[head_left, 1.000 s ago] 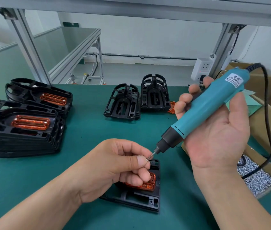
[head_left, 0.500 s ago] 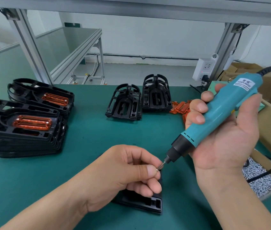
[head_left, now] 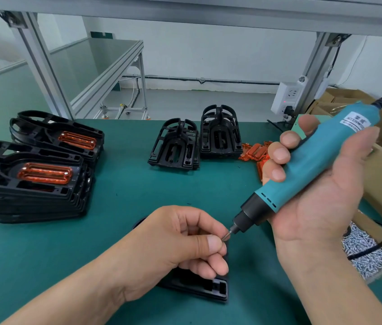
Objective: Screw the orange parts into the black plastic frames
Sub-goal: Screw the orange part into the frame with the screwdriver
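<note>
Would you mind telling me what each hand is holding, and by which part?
The right hand grips the teal electric screwdriver around its barrel. The left hand pinches what looks like a small screw between thumb and forefinger at the bit's tip.

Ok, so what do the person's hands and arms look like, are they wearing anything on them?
Both are bare. The left hand and right hand have no gloves, rings or tape, and the nails are short. The left forearm and right forearm are uncovered as far as the view reaches: no sleeves, watch or wristband show.
</note>
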{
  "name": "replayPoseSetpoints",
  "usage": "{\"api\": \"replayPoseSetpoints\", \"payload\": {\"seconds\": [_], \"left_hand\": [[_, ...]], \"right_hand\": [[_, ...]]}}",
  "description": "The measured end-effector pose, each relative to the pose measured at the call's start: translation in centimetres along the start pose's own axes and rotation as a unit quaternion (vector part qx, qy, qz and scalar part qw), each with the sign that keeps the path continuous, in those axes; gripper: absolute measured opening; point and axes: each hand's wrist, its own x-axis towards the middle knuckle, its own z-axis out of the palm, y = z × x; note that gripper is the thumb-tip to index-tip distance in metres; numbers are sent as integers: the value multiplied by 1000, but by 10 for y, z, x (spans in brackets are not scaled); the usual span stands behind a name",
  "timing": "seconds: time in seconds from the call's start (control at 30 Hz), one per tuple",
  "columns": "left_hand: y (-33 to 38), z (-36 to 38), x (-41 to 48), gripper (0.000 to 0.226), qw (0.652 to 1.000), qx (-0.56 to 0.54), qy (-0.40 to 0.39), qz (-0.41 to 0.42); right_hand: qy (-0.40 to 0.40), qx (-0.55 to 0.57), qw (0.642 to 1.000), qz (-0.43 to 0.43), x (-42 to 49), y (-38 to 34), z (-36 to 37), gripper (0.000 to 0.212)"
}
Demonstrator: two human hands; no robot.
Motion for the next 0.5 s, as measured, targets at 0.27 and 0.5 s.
{"api": "replayPoseSetpoints", "payload": {"seconds": [0.27, 0.5], "left_hand": [[1, -2, 0, 8, 1000, 7, -2, 7], [1, -4, 0, 8, 1000, 15, -3, 10]], "right_hand": [[-25, -77, 997, 6, 5, 3, -6, 24], [-35, -73, 997, 12, 5, 4, -6, 23]]}}
